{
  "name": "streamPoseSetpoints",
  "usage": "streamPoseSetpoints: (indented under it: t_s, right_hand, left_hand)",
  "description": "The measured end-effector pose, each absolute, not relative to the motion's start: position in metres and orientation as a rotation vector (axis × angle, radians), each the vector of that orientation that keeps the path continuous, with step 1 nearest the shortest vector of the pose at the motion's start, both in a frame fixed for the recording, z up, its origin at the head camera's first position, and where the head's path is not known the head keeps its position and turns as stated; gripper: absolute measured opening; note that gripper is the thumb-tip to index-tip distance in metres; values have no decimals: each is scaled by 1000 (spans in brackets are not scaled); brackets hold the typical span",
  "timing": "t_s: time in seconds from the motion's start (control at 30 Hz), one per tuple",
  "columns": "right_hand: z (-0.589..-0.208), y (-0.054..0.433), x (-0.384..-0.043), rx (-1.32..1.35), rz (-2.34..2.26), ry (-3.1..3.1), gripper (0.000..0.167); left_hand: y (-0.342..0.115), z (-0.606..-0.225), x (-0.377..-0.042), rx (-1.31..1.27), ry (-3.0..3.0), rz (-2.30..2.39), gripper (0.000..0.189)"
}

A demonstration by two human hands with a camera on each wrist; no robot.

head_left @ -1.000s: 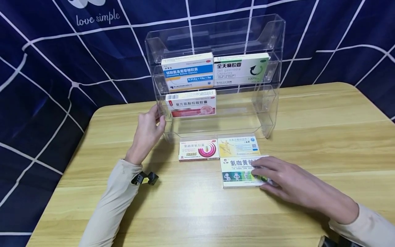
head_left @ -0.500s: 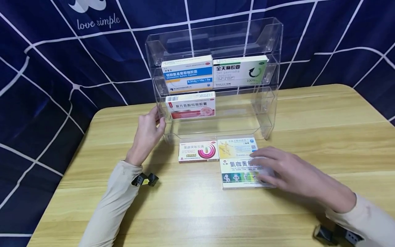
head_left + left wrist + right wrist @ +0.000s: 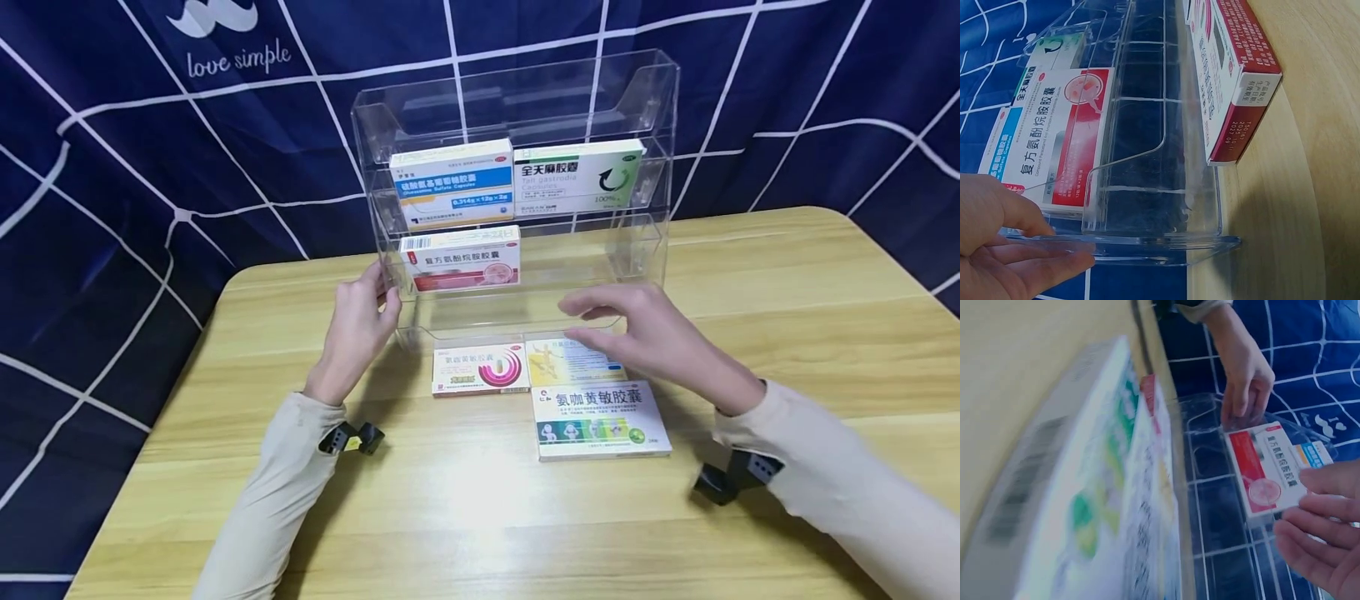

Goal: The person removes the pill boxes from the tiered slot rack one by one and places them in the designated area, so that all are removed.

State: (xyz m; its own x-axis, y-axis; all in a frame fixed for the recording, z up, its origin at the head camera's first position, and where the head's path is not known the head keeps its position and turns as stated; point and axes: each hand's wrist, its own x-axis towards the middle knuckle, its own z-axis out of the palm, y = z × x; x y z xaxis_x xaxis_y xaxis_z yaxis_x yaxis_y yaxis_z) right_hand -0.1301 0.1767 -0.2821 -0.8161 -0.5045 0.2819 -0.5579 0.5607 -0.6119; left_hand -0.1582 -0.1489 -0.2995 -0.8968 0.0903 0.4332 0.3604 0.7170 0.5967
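Note:
A clear plastic display rack [image 3: 517, 96] stands on the table, its left side panel held between the thumb and fingers of my left hand [image 3: 356, 329]. My right hand [image 3: 648, 337], holding nothing, hovers over the yellow-and-blue medicine box [image 3: 551, 362] and partly hides it. Nearer me lies a white-and-green medicine box [image 3: 600, 421]. To the left is a medicine box with a pink ring [image 3: 480, 369]. In the rack's upper tier are a blue-and-white medicine box [image 3: 453, 187] and a green-and-white one [image 3: 581, 179]. A red-and-white medicine box [image 3: 1066, 137] sits below, on the left.
The wooden table [image 3: 420, 517] extends to both sides and toward me. Behind the rack hangs a dark blue cloth [image 3: 247, 150] with white lines. Each wrist carries a small black camera [image 3: 716, 483].
My right hand has left the white-and-green medicine box and moved forward and left, to above the yellow-and-blue one. My left hand keeps its grip on the rack.

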Motion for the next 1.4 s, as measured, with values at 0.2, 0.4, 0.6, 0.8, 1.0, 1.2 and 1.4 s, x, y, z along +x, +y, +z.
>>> streamPoseSetpoints:
  t_s: [0.2,0.4,0.6,0.8,1.0,1.2,1.4]
  right_hand:
    - [-280,155,-148,688,1361,-2683,29]
    - [-284,135,-163,580,1446,-2569,32]
    - [-286,118,-174,507,1472,-2478,34]
    - [-285,110,-178,455,1412,-2467,34]
    - [-282,107,-182,384,1348,-2472,34]
    - [-280,103,-186,332,1366,-2464,35]
    - [-278,104,-189,315,1408,-2514,39]
  left_hand:
    - [-150,-300,-158,-324,-2562,-1013,25]
    - [-151,-299,-158,-318,-2573,-1020,26]
    - [-150,-299,-158,-328,-2563,-1012,24]
    - [-150,-300,-159,-334,-2558,-1019,25]
    - [-150,-299,-160,-347,-2548,-1009,25]
    - [-150,-300,-160,-346,-2553,-1009,22]
    - [-150,-301,-160,-342,-2560,-994,22]
